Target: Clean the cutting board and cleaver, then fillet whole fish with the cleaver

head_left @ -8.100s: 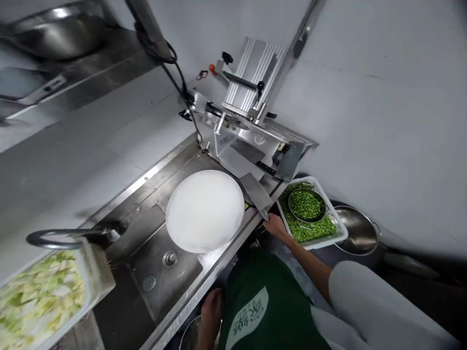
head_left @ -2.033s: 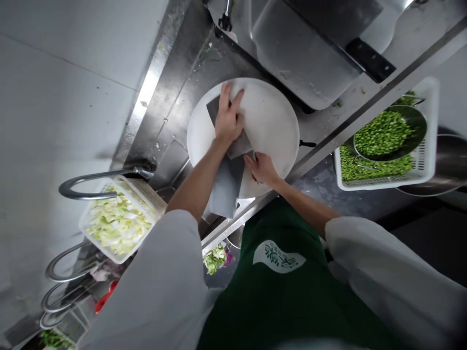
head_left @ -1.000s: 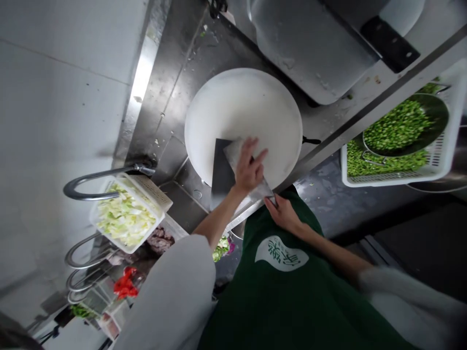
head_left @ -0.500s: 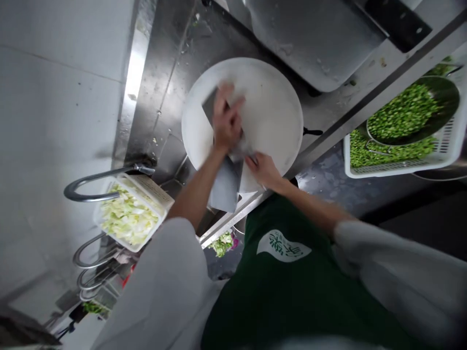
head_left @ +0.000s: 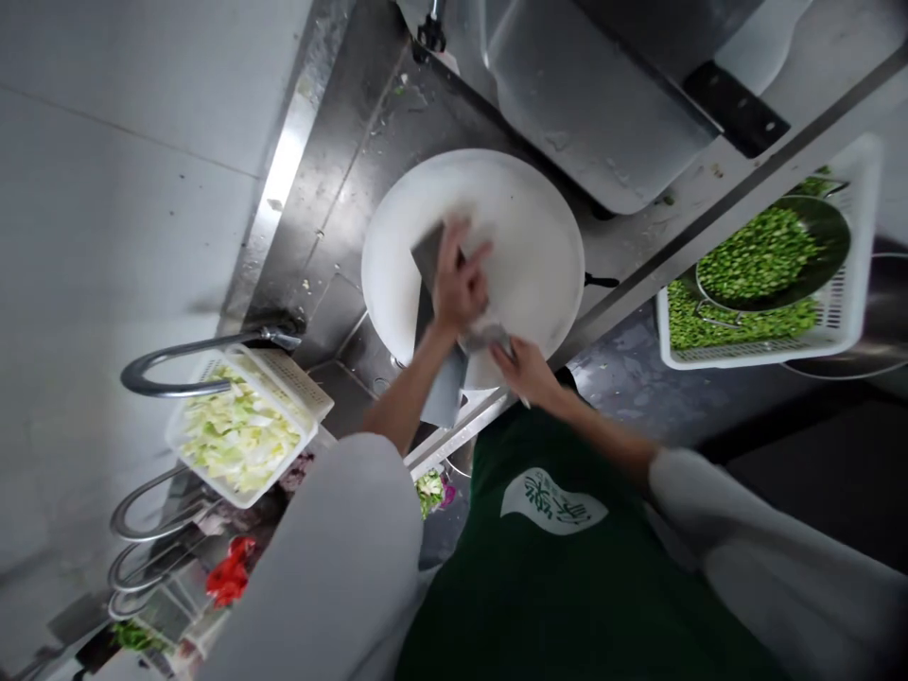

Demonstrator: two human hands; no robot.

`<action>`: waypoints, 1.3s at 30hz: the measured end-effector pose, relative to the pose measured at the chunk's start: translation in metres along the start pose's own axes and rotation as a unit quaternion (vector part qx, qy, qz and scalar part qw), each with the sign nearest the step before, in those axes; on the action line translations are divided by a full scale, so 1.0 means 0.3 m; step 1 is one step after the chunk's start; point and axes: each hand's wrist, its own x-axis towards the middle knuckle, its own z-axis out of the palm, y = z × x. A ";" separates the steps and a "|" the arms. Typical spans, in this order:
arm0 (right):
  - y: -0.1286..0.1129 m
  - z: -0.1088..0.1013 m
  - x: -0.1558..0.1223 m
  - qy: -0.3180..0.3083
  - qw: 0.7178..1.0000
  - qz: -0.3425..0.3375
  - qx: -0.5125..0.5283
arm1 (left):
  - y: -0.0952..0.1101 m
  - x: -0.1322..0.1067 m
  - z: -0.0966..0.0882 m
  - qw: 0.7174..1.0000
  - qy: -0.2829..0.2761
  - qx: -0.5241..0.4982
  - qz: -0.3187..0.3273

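A round white cutting board [head_left: 543, 241] lies on the steel counter. Across its left side, a long grey slab that looks like a whetstone [head_left: 445, 392] reaches past the board's near edge. My right hand [head_left: 529, 369] is closed round the handle of a broad-bladed cleaver [head_left: 428, 253], whose blade lies over the slab. On top of the blade rests my left hand [head_left: 461, 284], slightly blurred, its fingers stretched out and spread. That hand and forearm hide much of the blade and part of the slab.
A large grey container [head_left: 596, 113] stands behind the board, with a black-handled knife [head_left: 738, 106] above it. At right, a white basket [head_left: 762, 357] holds chopped greens and a metal strainer [head_left: 841, 246]. Left are a curved faucet [head_left: 142, 383] and a basket of cut cabbage [head_left: 241, 435].
My view has shifted, so the board sits lower in the picture. Both hands and the cleaver have slid slightly toward me along the slab.
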 end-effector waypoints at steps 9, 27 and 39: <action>-0.045 0.005 0.057 0.023 0.999 -0.014 -0.044 | -0.039 0.035 -0.016 1.000 -0.005 -0.011 0.017; 0.015 -0.028 -0.055 0.013 0.999 0.013 -0.051 | 0.036 -0.065 0.031 0.999 0.030 0.026 0.018; 0.015 -0.033 -0.021 0.008 0.999 -0.002 -0.032 | 0.009 -0.029 0.037 0.998 -0.008 -0.007 0.055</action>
